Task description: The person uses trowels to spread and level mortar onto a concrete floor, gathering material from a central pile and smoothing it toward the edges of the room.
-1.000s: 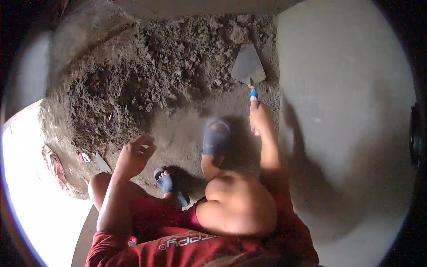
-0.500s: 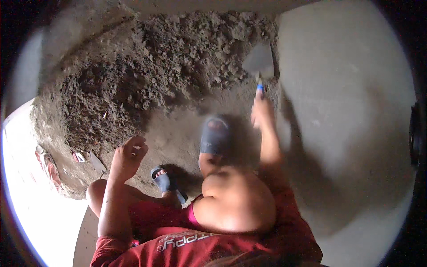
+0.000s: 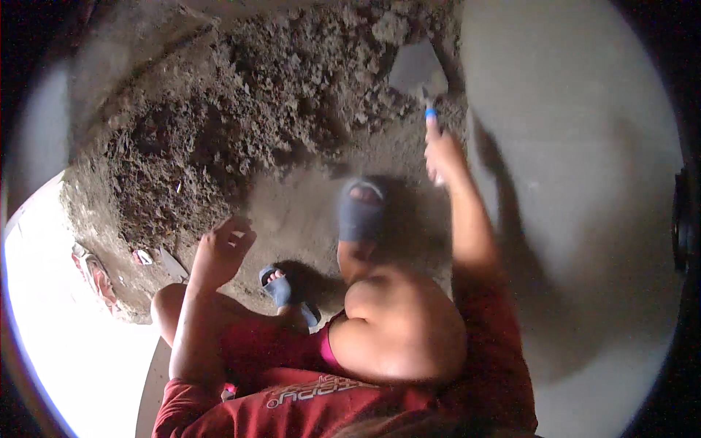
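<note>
My right hand [image 3: 444, 157] is closed around the handle of a trowel [image 3: 416, 67] with a broad grey blade and a blue collar. Its blade is over the loose, clumpy soil [image 3: 292, 95] at the far right, close to the pale wall; whether it touches the soil I cannot tell. My left hand [image 3: 225, 252] is held above my left knee, near the soil's front edge. Its fingers are loosely bent with a gap between them, and nothing shows in them.
A smooth pale wall [image 3: 569, 146] rises along the right side. My feet, in grey slippers [image 3: 361, 217], stand on bare ground before the soil. At the left lie a pointed metal blade [image 3: 172, 263], a small red-and-white packet [image 3: 142, 257] and a crumpled bag [image 3: 95, 277].
The trowel and my right hand have moved slightly farther forward along the wall. My left hand keeps its pose, and the whole view has shifted a little.
</note>
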Demonstrator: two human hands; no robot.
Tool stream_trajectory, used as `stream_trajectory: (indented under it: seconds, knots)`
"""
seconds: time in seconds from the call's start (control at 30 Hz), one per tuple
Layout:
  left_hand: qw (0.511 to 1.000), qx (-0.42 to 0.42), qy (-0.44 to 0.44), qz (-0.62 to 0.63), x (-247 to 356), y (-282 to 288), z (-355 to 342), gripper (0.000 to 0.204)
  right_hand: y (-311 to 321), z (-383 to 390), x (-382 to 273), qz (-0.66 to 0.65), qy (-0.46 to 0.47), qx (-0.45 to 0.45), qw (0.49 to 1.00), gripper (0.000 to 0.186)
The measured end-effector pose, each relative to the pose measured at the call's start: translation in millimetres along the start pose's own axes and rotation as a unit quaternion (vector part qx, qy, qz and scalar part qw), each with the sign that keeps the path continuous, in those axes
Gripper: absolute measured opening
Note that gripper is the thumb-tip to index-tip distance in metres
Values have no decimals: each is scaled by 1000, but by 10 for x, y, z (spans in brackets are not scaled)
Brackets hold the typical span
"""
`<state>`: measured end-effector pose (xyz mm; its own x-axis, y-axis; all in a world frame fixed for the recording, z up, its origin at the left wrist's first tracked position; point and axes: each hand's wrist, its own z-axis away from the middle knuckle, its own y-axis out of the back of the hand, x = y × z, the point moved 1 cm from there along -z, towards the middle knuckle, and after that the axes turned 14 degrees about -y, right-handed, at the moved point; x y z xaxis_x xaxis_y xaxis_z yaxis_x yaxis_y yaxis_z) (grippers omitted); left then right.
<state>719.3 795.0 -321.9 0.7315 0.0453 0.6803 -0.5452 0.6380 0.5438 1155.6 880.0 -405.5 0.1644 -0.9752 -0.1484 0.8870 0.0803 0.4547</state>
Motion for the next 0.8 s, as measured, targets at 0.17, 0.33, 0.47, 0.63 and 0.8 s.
stream_trajectory:
  seconds: [0.17,0.33,0.47,0.63,0.8]
  knots:
    - [994,40,56,85,203,100,-74,28,-141,-79,154,65,42,134,988,60]
    - [997,3,58,55,200,65,-50,29,-267,-149,-243,-99,27,9,995,60]
    - [994,33,50,92,229,145,-81,31,-425,52,198,-90,-18,-1,996,55]
    - [996,31,62,64,150,140,-87,30,-177,-100,-349,-175,-58,-32,982,51]
    - [995,53,38,72,227,190,-74,28,-150,213,204,-74,-66,22,995,54]
